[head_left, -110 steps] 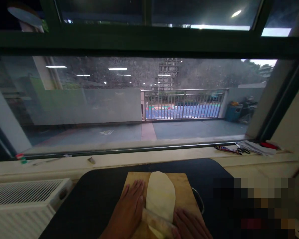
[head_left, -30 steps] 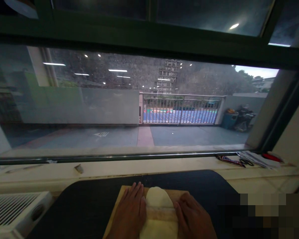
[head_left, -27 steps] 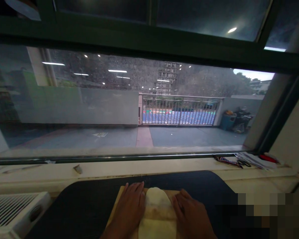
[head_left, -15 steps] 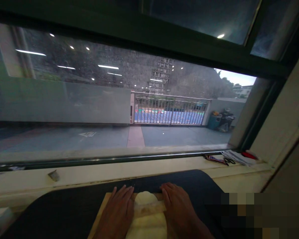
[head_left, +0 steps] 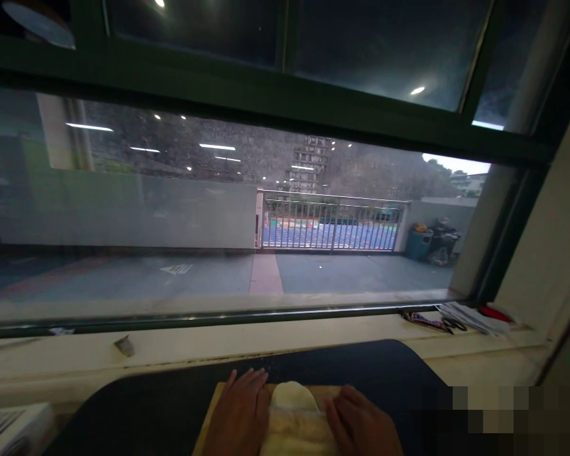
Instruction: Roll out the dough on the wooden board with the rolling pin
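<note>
A pale flattened piece of dough (head_left: 293, 397) lies on a wooden board (head_left: 212, 408) at the bottom of the view. Across the dough runs a light wooden rolling pin (head_left: 297, 420), blurred, its ends hidden under my hands. My left hand (head_left: 241, 415) rests palm down over the pin's left end, fingers stretched forward past it. At the right end, my right hand (head_left: 363, 421) has its fingers bent down over the pin. The far edge of the dough shows beyond the pin, between both hands.
The board lies on a black table (head_left: 142, 405) against a window sill (head_left: 266, 332). On the sill are a snack wrapper (head_left: 425, 321), scissors (head_left: 455, 324), papers (head_left: 472, 318) and a red object (head_left: 495, 313). A white vented appliance (head_left: 16, 430) stands at the lower left.
The view has tilted up, so everything sits lower in it. The pin has come back nearer along the dough, showing more of its far edge. My right hand's fingers have curled in.
</note>
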Motion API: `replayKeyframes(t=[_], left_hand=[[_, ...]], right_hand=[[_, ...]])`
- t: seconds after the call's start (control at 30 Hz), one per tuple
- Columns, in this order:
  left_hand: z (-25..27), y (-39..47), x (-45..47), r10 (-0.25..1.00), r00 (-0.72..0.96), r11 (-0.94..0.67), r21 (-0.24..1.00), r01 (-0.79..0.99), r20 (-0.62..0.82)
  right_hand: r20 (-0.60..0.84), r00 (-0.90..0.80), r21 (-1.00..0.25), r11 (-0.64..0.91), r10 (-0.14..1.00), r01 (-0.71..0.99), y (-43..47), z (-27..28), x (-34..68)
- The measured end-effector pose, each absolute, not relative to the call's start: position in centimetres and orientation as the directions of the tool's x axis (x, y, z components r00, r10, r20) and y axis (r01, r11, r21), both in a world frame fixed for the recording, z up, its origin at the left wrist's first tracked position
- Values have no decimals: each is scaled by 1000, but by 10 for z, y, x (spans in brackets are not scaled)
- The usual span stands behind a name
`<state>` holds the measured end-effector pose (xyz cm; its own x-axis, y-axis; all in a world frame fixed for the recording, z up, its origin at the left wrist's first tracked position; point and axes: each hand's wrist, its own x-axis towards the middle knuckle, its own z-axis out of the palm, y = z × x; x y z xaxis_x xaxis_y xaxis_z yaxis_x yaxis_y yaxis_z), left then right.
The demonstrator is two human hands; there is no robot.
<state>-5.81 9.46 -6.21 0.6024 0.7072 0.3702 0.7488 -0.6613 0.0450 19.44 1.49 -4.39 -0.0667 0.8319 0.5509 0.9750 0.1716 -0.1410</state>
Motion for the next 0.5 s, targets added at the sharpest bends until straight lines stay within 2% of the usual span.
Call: replayKeyframes(t=[0.13, 0.2, 0.33, 0.43, 0.5], left_hand=[[-83, 106, -64, 644, 627, -675, -61, 736, 439], [-88, 111, -66, 615, 629, -678, -88, 730, 476], [-86, 113, -68, 641, 606, -678, -22, 735, 472], [-86, 112, -60, 669, 594, -660, -11, 751, 447], [-86, 110, -51, 687, 531, -618, 15, 786, 496]], right_hand=[[441, 1, -227, 111, 897, 968, 49, -11, 190], [431, -45, -202, 145, 901, 969, 61, -9, 189], [428, -187, -81, 244, 884, 966, 60, -25, 190], [412, -165, -102, 225, 896, 969, 47, -35, 196], [419, -193, -99, 256, 887, 962, 38, -39, 201]])
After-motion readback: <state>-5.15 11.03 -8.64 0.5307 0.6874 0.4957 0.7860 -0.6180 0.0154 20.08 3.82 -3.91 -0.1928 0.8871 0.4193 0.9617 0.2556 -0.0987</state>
